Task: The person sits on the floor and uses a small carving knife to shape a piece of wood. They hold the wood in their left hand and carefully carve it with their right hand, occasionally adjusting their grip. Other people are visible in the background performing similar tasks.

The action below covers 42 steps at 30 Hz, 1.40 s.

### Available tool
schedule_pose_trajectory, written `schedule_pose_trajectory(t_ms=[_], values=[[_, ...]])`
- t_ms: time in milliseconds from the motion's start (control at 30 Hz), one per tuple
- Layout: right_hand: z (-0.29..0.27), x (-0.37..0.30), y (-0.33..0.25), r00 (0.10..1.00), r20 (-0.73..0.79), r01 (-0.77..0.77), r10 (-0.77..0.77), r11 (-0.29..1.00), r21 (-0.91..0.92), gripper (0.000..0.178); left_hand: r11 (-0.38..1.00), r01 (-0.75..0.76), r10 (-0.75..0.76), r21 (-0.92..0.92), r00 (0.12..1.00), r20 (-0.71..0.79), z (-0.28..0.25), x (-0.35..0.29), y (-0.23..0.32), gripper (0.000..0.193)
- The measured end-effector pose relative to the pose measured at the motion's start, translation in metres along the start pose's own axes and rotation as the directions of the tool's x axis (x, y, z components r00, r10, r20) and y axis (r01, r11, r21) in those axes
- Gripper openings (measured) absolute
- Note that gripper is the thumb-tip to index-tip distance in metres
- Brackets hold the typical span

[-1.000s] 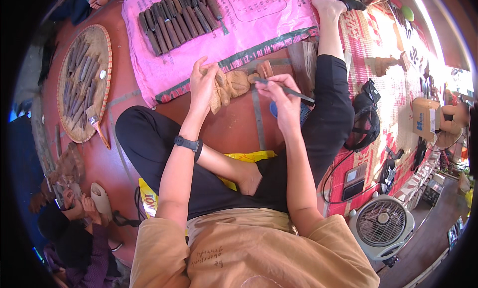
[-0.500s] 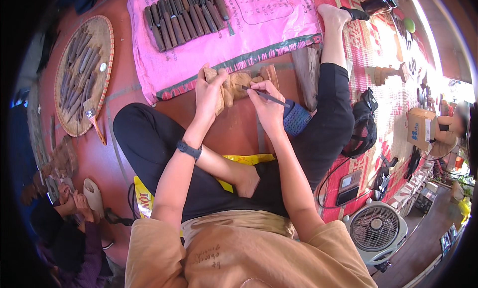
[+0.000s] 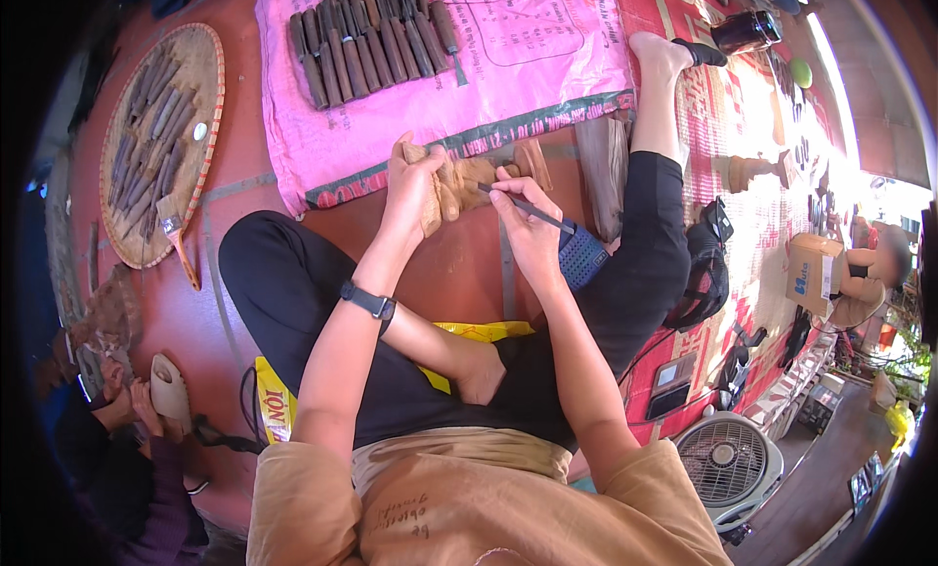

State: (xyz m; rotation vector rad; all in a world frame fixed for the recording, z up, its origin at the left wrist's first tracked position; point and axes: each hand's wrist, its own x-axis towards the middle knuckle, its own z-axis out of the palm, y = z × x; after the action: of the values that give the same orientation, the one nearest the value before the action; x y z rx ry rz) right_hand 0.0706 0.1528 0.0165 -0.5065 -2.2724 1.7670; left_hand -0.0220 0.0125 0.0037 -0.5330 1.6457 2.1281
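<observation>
My left hand (image 3: 412, 196) grips a pale carved piece of wood (image 3: 454, 187) at its left end, with the thumb laid along the top. A slim dark carving tool (image 3: 532, 210) is pinched in my right hand (image 3: 531, 236). Its tip meets the carving near the middle, or is very close to it; the exact contact is too small to make out. Just beyond the carving lies a pink sheet (image 3: 293, 165) bearing rows of wooden-handled chisels (image 3: 371, 48). A blue textured box (image 3: 584, 257) rests against my right leg, beside my right hand.
At left, a round woven tray (image 3: 210, 53) holds several more tools, with a paintbrush (image 3: 177, 236) at its edge. Another person's hands (image 3: 137, 395) show at lower left. A dark timber block (image 3: 601, 175), a black cap (image 3: 702, 283) and a fan (image 3: 725, 458) are at right.
Both hands stay at the carving. My right hand and the tool have shifted slightly down relative to the wood, and the whole view has tilted a little.
</observation>
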Motion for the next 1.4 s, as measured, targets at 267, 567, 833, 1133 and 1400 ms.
schedule_pose_trajectory(t_ms=[267, 567, 833, 1133, 1400], values=[[0.006, -0.001, -0.004, 0.991, 0.052, 0.129, -0.123, 0.985, -0.117, 0.010, 0.986, 0.050, -0.042, -0.156, 0.998, 0.055, 0.001, -0.005, 0.005, 0.049], [-0.001, 0.005, 0.001, 1.000, 0.002, -0.030, 0.030, 0.990, 0.139, 0.011, 0.981, 0.109, -0.105, -0.159, 0.994, 0.034, -0.003, -0.003, 0.007, 0.045], [-0.001, 0.004, 0.016, 0.991, -0.040, 0.129, -0.126, 0.988, 0.081, 0.010, 0.992, 0.044, -0.042, -0.119, 0.999, 0.019, -0.006, 0.003, -0.007, 0.044], [-0.005, 0.002, -0.001, 0.980, -0.012, 0.200, -0.201, 0.979, -0.042, 0.013, 0.990, -0.013, 0.018, -0.138, 0.999, 0.036, -0.001, -0.003, -0.005, 0.040], [0.001, -0.006, 0.005, 0.954, -0.091, 0.273, -0.287, 0.951, -0.144, 0.012, 0.989, -0.040, 0.046, -0.145, 0.998, 0.033, -0.004, 0.005, -0.014, 0.043]])
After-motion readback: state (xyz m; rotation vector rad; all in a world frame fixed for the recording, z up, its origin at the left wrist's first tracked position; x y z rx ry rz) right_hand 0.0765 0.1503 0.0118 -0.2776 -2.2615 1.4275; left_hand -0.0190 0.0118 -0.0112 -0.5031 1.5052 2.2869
